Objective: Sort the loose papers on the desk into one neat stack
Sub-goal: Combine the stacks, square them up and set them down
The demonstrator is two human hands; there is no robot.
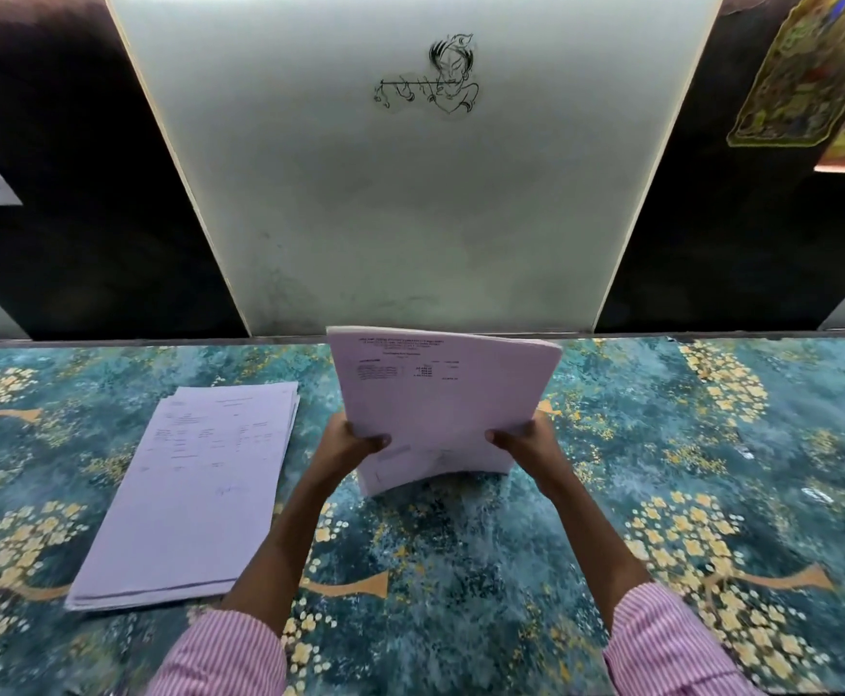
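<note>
A bundle of pale printed papers (435,394) stands upright on its lower edge on the desk, slightly bowed. My left hand (347,439) grips its left side and my right hand (526,442) grips its right side, thumbs on the front sheet. To the left, a second pile of printed papers (194,494) lies flat on the desk, its edges a little fanned at the far right corner. Both hands are apart from that flat pile.
The desk (460,570) is covered in a blue-green cloth with yellow flower trees. A white panel with a line drawing (425,77) rises behind it between dark panels. A colourful picture (807,67) hangs at the upper right.
</note>
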